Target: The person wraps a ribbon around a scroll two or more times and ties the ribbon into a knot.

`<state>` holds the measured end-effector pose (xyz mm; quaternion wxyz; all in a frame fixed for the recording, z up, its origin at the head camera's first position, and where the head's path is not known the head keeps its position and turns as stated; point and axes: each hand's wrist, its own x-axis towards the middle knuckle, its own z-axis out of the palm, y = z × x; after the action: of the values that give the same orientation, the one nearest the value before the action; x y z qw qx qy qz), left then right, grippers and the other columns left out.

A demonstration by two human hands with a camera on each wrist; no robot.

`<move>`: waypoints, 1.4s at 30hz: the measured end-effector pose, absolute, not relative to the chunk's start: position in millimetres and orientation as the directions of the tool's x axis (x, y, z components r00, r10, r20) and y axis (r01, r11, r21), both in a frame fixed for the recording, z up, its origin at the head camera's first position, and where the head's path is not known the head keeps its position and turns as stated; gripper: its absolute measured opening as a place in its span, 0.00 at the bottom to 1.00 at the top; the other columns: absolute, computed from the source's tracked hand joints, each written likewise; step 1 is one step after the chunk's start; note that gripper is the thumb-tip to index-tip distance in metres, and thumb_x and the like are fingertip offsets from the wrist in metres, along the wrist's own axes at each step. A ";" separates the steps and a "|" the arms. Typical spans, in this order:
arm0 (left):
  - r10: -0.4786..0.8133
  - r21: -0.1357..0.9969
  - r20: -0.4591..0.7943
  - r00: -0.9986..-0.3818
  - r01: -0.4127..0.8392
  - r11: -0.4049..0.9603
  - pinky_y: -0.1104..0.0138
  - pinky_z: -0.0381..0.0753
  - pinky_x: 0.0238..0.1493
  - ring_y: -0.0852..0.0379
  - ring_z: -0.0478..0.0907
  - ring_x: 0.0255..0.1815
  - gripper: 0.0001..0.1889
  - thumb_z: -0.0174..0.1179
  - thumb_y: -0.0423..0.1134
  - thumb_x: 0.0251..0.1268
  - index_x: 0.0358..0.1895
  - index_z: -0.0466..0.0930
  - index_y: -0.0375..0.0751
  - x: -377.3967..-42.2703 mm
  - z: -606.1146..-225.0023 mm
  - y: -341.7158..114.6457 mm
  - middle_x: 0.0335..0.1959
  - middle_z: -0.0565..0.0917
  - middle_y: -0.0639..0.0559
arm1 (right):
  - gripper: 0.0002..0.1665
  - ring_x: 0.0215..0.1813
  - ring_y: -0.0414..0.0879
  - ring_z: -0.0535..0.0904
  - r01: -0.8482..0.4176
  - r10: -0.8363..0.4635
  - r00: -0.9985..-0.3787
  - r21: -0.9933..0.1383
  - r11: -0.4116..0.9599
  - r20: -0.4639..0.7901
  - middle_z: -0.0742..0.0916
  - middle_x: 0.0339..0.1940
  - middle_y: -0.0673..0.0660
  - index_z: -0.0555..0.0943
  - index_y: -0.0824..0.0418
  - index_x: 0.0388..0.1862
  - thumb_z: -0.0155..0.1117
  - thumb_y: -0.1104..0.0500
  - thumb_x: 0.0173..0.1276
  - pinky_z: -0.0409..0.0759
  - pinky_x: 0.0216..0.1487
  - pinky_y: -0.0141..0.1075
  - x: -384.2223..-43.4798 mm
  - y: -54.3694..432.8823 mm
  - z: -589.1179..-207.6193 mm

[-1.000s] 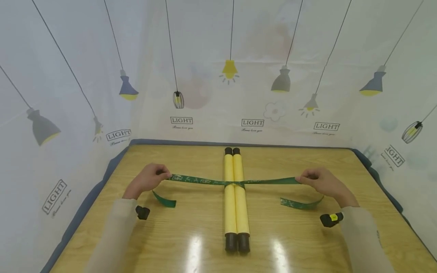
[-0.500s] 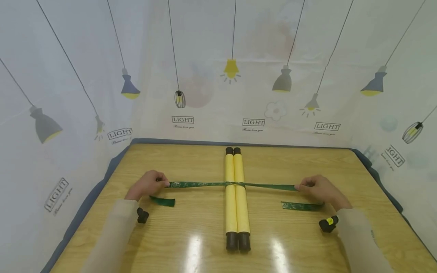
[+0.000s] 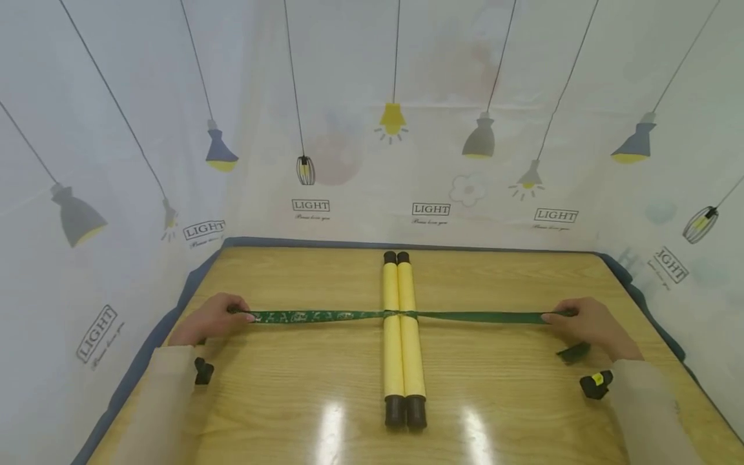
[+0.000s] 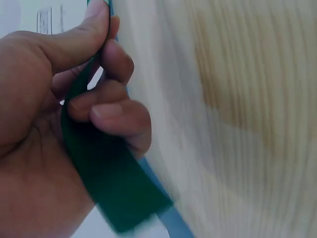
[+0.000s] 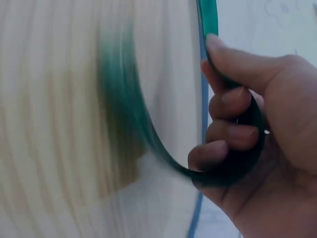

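Two yellow tubes (image 3: 402,355) with dark end caps lie side by side on the wooden table, pointing away from me. A green ribbon (image 3: 316,316) with pale print is crossed round their middle and stretched straight out to both sides. My left hand (image 3: 212,318) pinches it on the left between thumb and fingers; in the left wrist view the ribbon's loose end (image 4: 124,193) hangs past the palm. On the right, my right hand (image 3: 589,323) pinches the other side. Its tail (image 5: 143,124) curves down in a blurred loop in the right wrist view.
The wooden table (image 3: 302,271) has a blue-grey cloth edge (image 3: 494,247) along its back and sides. White sheeting (image 3: 360,168) printed with hanging lamps encloses it on three sides. Black wrist cameras (image 3: 595,385) sit under both wrists.
Both hands have moved outward, away from the tubes, after lowering slightly. The ribbon between them is longer and straighter, and its loose tails have drawn outward from the table. The tubes stay put.
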<state>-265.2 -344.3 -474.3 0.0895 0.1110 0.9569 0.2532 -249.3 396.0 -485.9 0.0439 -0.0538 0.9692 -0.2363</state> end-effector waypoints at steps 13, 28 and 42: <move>0.044 0.430 -0.117 -0.992 -0.011 0.903 0.47 0.81 0.46 0.40 0.82 0.45 0.12 0.67 0.42 0.69 0.43 0.83 0.35 -259.1 -476.8 -356.8 0.46 0.85 0.33 | 0.29 0.51 0.73 0.80 -0.001 0.009 -1.000 -0.380 0.925 0.025 0.85 0.52 0.76 0.82 0.70 0.52 0.63 0.43 0.75 0.78 0.46 0.61 -234.1 445.3 -480.4; 0.032 0.460 -0.022 -0.999 0.019 0.888 0.40 0.75 0.57 0.31 0.73 0.58 0.32 0.62 0.58 0.72 0.56 0.76 0.28 -258.2 -450.4 -294.7 0.57 0.77 0.27 | 0.37 0.55 0.78 0.74 -0.029 0.009 -0.995 -0.382 0.924 0.096 0.77 0.59 0.84 0.74 0.77 0.62 0.58 0.43 0.78 0.76 0.49 0.66 -238.2 440.4 -471.5; 0.170 0.584 -0.232 -0.958 0.002 0.812 0.66 0.62 0.21 0.59 0.59 0.17 0.29 0.62 0.64 0.69 0.19 0.69 0.47 -257.7 -475.3 -167.2 0.16 0.66 0.56 | 0.47 0.30 0.55 0.79 0.212 0.123 -0.955 -0.333 0.919 -0.269 0.84 0.30 0.67 0.84 0.72 0.37 0.45 0.28 0.76 0.75 0.27 0.44 -247.1 407.6 -471.5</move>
<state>-257.7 -167.2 -475.3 0.1380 0.0457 0.9418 0.3032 -247.1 407.6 -471.5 0.1221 0.0864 0.9718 -0.1823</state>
